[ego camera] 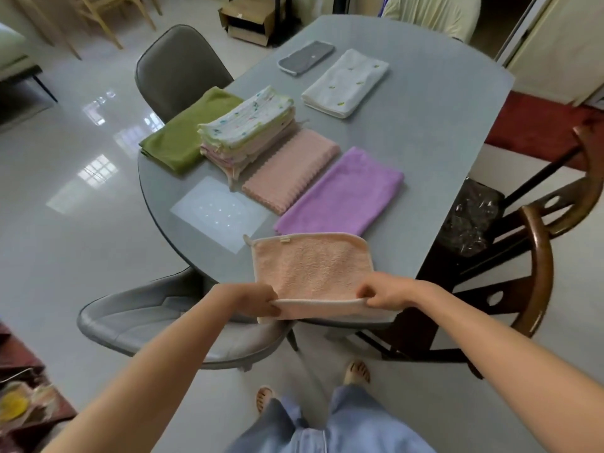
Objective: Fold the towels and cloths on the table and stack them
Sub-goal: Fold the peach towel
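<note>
Terry cloth, peach (pixel 312 266), soft and limp by the look of it, and I judge it light enough that two pinches carry it with no strain. It will sag wherever it is not held, so the corners are the place to take it, and that is where I have it: left hand (pixel 258 300) pinching the near left corner, right hand (pixel 380 294) pinching the near right corner, both curled tight on the hem. The near edge runs between my two hands, lifted a little, with a lower layer or flap showing under it at the lip of the surface (pixel 425 142). The far half lies flat ahead of my knuckles, its small tag on the far hem. Pile like this grips itself, so I expect a fold to stay put without slipping.

Just beyond the cloth's far edge lies the purple towel (pixel 340 194), then the pink one (pixel 291 170) beside it, both folded. The stack (pixel 250 132) sits farther left, partly on the green towel (pixel 186 129). White towel (pixel 344 83) and grey cloth (pixel 305 57) lie well apart at the far end.
</note>
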Available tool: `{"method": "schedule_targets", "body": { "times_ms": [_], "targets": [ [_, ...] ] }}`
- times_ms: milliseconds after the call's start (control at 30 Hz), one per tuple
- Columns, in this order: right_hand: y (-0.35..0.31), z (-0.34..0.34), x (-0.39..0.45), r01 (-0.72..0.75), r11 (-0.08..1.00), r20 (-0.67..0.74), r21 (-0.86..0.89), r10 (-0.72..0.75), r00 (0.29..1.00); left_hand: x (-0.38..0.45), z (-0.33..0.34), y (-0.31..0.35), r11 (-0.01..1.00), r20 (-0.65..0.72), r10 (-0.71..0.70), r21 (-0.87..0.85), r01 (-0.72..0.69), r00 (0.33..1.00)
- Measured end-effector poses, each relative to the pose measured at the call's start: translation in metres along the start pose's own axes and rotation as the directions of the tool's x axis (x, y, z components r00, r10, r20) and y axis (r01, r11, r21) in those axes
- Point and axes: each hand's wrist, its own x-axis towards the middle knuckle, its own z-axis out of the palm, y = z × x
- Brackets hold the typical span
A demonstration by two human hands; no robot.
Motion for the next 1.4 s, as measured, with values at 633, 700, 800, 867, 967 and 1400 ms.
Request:
{"method": "schedule_targets", "body": {
  "times_ms": [633,700,800,867,967,1400],
  "targets": [
    [0.030,-0.037,0.094,-0.248,0.969,-0.625,0.019,0.205,0.753,0.072,-0.011,-0.015,0.781,-0.696,-0.565,-0.625,0.014,0.444],
    [0.033,-0.040,0.100,-0.258,0.966,-0.616,-0.003,0.201,0.762,0.075,-0.013,-0.016,0.789,-0.689,-0.576,-0.610,0.077,0.441],
    [0.035,-0.040,0.107,-0.301,0.953,-0.621,-0.038,0.213,0.755,0.081,-0.016,-0.017,0.800,-0.686,-0.591,-0.567,0.198,0.425],
    [0.035,-0.039,0.110,-0.330,0.944,-0.616,-0.028,0.244,0.749,0.088,-0.014,-0.019,0.791,-0.680,-0.609,-0.559,0.250,0.408],
    [0.034,-0.039,0.113,-0.344,0.931,-0.581,0.123,0.349,0.735,0.100,-0.010,-0.023,0.763,-0.665,-0.644,-0.591,0.260,0.379],
    [0.047,-0.031,0.090,-0.073,0.512,-0.259,0.856,0.548,0.796,0.100,-0.006,-0.019,0.436,-0.467,-0.800,-0.884,-0.170,0.376]
  ]
}}
